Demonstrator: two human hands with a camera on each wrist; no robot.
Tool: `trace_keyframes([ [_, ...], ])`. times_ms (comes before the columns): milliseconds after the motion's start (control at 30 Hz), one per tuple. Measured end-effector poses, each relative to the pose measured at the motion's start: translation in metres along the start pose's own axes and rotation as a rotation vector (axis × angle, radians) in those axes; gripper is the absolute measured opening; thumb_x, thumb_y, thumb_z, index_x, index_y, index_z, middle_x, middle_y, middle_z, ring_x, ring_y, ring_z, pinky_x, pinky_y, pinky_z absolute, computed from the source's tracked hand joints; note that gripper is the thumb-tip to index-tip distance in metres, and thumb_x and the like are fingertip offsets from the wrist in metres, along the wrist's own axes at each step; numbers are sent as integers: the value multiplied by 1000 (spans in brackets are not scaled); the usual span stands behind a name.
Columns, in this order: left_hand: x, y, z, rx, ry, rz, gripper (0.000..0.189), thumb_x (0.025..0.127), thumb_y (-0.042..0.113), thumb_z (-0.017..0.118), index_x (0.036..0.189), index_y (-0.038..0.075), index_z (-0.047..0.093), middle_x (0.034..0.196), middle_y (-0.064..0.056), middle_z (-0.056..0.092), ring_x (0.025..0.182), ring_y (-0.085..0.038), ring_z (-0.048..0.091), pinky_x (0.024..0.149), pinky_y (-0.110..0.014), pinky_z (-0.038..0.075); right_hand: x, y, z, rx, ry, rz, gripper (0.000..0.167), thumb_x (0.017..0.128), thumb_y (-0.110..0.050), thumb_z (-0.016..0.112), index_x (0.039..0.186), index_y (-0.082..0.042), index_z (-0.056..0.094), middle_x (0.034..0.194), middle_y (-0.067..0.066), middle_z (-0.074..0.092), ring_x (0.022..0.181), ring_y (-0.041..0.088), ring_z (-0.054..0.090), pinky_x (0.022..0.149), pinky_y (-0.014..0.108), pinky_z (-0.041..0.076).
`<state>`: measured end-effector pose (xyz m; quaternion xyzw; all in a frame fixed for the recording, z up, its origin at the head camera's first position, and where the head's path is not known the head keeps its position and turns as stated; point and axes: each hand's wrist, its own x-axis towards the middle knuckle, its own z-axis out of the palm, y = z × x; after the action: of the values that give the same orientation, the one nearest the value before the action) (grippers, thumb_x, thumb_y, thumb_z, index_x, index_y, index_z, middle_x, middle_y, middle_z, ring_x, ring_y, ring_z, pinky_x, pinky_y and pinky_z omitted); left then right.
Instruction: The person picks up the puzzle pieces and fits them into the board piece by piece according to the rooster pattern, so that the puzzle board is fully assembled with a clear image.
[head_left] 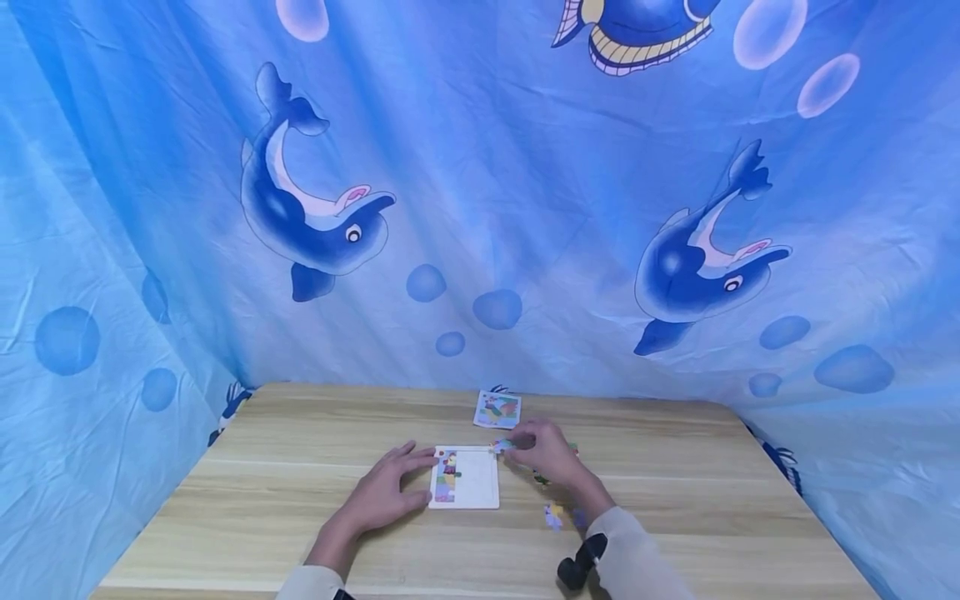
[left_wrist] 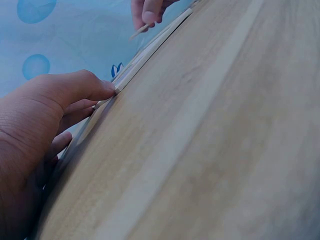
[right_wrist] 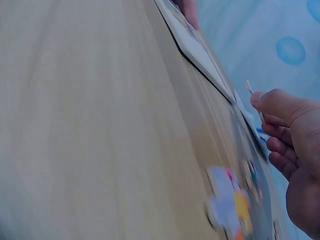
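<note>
A white puzzle board [head_left: 477, 483] lies flat on the table, with joined colourful pieces [head_left: 446, 485] along its left side. My left hand [head_left: 386, 490] rests at the board's left edge, thumb by the near corner and fingers spread toward the far one. In the left wrist view the thumb [left_wrist: 95, 86] touches the board's corner. My right hand [head_left: 547, 457] pinches a puzzle piece [head_left: 501, 446] over the board's far right corner. Seen edge-on in the right wrist view, that piece [right_wrist: 249, 87] stands tilted between thumb and fingers, apart from the board.
Loose puzzle pieces [head_left: 553, 515] lie right of the board, partly hidden under the right forearm. A picture card [head_left: 498, 410] lies behind the board. The wooden table [head_left: 300, 450] meets a blue dolphin-printed curtain [head_left: 465, 208] at its back and sides.
</note>
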<state>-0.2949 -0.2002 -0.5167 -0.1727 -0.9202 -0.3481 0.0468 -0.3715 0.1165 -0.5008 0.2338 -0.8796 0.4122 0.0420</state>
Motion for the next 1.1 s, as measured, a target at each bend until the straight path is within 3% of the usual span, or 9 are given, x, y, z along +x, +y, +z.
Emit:
trace_keyframes([
  [233, 1, -1, 1, 0, -2, 2, 56, 85, 32, 75, 139, 21, 66, 155, 2, 56, 154, -38, 36, 119, -74, 28, 5, -11, 18, 20, -48, 0, 22, 89, -27, 81, 108, -16, 79, 119, 2, 70, 112, 22, 64, 93, 35, 58],
  [500, -2, -5, 0, 2, 2, -23, 55, 84, 33, 77, 138, 24, 67, 154, 5, 56, 154, -38, 35, 118, -76, 28, 17, -25, 37, 19, -77, -58, 20, 87, -24, 82, 103, -14, 79, 107, -3, 72, 104, 18, 65, 91, 32, 57],
  [1100, 2, -1, 1, -2, -6, -8, 56, 85, 34, 75, 139, 22, 66, 156, 3, 55, 154, -38, 35, 117, -75, 29, 21, -26, 48, -63, -117, -38, 24, 85, -23, 84, 106, -14, 80, 108, -3, 71, 107, 19, 63, 101, 44, 54],
])
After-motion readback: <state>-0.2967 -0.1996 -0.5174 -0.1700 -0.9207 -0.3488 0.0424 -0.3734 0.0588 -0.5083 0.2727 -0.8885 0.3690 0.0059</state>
